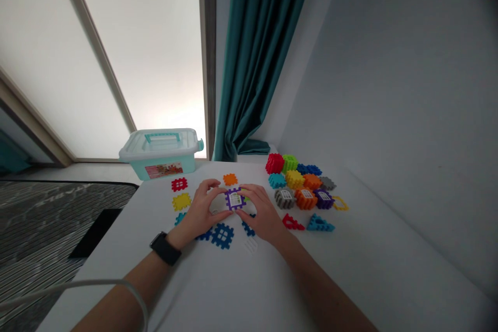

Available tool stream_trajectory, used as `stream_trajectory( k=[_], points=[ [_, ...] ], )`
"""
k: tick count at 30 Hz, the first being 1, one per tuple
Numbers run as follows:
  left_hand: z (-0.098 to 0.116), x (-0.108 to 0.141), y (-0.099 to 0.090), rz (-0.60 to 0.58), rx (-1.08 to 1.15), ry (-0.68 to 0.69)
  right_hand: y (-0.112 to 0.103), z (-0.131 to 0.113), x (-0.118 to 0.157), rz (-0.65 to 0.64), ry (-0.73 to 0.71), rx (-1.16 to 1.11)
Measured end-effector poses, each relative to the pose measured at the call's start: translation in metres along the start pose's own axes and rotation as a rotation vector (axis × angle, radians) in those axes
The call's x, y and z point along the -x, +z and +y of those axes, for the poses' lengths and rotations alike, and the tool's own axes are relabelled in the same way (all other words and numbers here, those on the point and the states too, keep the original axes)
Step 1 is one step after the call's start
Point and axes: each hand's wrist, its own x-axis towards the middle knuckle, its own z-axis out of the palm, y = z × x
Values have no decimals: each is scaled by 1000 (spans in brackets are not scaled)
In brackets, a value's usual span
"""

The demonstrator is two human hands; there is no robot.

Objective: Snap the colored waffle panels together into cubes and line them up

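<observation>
A purple square tile (235, 199) with a printed white centre is held between my two hands above the white table. My left hand (202, 210) grips its left side with thumb and fingers, and my right hand (262, 212) grips its right side. An orange tile (230, 179) lies just beyond it. Blue tiles (223, 236) lie below my hands, one partly hidden by my right hand. To the left are a red tile (179, 184) and a yellow tile (181, 202). Something green shows behind the purple tile, mostly hidden.
Stacks of coloured tiles, among them orange (305, 198) and grey (285, 198), stand on the right of the table (233, 290). Red (292, 222) and blue triangular pieces (320, 223) lie before them. A lidded teal box (163, 153) stands at the back left.
</observation>
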Motion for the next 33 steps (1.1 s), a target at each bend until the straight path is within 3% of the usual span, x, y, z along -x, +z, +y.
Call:
stream_trajectory(
  k=[17, 25, 33],
  points=[
    [19, -12, 13, 3, 17, 63, -22, -7, 11, 100, 13, 97],
    [35, -31, 39, -66, 41, 145, -45, 4, 35, 167, 73, 160],
    [55, -52, 78, -92, 75, 193, -74, 22, 63, 229, 123, 247]
  ],
)
